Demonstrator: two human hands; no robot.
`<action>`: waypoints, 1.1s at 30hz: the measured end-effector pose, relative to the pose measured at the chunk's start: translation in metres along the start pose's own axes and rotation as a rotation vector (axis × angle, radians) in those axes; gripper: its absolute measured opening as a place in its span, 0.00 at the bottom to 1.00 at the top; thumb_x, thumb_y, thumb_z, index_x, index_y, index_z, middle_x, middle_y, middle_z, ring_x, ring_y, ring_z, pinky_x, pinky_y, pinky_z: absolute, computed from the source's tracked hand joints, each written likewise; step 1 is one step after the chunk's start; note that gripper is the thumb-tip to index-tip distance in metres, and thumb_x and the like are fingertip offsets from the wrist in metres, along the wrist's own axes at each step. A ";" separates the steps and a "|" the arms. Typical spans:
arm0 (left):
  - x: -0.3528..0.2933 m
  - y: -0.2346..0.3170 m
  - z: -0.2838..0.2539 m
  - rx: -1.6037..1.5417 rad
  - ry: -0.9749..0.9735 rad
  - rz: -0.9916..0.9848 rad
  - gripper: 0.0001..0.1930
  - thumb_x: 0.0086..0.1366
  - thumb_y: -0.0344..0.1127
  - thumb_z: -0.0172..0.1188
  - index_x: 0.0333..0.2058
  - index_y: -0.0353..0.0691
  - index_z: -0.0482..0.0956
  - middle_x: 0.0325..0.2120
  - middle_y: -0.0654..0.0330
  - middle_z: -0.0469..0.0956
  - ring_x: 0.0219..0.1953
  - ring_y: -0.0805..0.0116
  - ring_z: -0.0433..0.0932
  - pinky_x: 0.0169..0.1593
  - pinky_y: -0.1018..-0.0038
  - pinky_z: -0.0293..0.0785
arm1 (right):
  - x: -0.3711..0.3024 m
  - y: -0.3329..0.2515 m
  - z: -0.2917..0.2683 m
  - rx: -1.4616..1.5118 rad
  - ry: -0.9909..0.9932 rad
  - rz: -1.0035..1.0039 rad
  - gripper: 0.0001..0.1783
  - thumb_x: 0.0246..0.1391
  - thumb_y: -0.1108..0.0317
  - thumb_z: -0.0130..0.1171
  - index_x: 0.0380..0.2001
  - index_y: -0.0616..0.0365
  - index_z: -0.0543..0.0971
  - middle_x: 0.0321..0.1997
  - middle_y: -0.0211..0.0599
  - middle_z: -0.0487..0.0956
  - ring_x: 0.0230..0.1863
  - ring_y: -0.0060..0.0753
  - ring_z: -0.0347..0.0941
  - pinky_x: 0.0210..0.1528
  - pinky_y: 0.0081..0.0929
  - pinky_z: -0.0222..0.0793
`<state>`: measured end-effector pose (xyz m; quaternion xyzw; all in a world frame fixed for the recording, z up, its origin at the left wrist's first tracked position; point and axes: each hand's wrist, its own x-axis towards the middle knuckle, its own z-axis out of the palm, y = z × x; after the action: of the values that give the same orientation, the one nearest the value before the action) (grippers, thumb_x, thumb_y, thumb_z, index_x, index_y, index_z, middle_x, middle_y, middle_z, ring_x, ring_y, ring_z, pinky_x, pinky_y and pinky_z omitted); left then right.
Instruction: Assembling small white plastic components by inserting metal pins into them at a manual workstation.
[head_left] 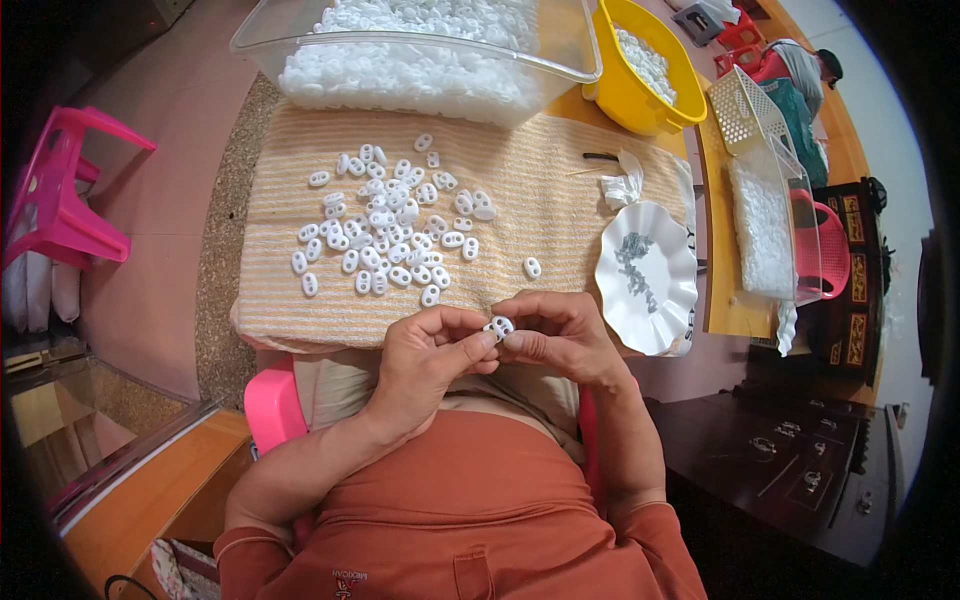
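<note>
In front of my belly, both hands pinch one small white oval two-hole cord lock [499,326]. The thumb and fingers of my left hand [440,342] close on its left side. My right hand [553,335] grips it from the right with thumb and forefinger. A loose pile of similar white two-hole pieces [380,217] is spread over the striped towel [540,190] beyond my left hand. One single white piece [532,267] lies apart, just beyond my right hand. Small grey bits [635,265], too small to make out, sit on a white scalloped plate [670,232] to the right.
A clear plastic bin [430,45] full of white parts stands at the far edge. Beside it is a yellow basin [650,110] with more. Crumpled white tissue [623,185] lies above the plate. Another clear bin [800,225] stands farther right. A pink stool [75,190] is at left.
</note>
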<state>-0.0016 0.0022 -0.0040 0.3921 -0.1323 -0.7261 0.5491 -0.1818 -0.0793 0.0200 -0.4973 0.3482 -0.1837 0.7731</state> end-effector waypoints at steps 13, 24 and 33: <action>-0.002 0.002 0.002 -0.033 0.004 -0.045 0.08 0.61 0.24 0.59 0.39 0.33 0.75 0.32 0.57 0.80 0.31 0.73 0.80 0.36 0.78 0.81 | 0.001 0.007 -0.002 0.145 -0.012 -0.021 0.17 0.52 0.81 0.58 0.48 0.70 0.74 0.41 0.43 0.79 0.41 0.32 0.78 0.43 0.28 0.78; 0.000 0.000 -0.001 -0.033 -0.021 -0.041 0.09 0.60 0.23 0.60 0.40 0.31 0.75 0.33 0.54 0.80 0.32 0.70 0.80 0.36 0.78 0.80 | 0.002 0.006 -0.004 0.146 -0.023 0.000 0.16 0.51 0.82 0.59 0.46 0.70 0.75 0.38 0.44 0.79 0.38 0.32 0.78 0.41 0.27 0.78; 0.001 0.004 0.002 -0.032 -0.023 -0.065 0.08 0.60 0.23 0.60 0.39 0.30 0.76 0.33 0.54 0.79 0.33 0.71 0.80 0.37 0.79 0.79 | 0.002 0.006 -0.003 0.163 -0.014 0.023 0.17 0.52 0.79 0.61 0.46 0.70 0.75 0.39 0.41 0.80 0.38 0.29 0.78 0.42 0.24 0.76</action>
<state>-0.0002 -0.0005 -0.0005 0.3789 -0.1139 -0.7501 0.5299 -0.1829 -0.0798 0.0128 -0.4299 0.3325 -0.1992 0.8155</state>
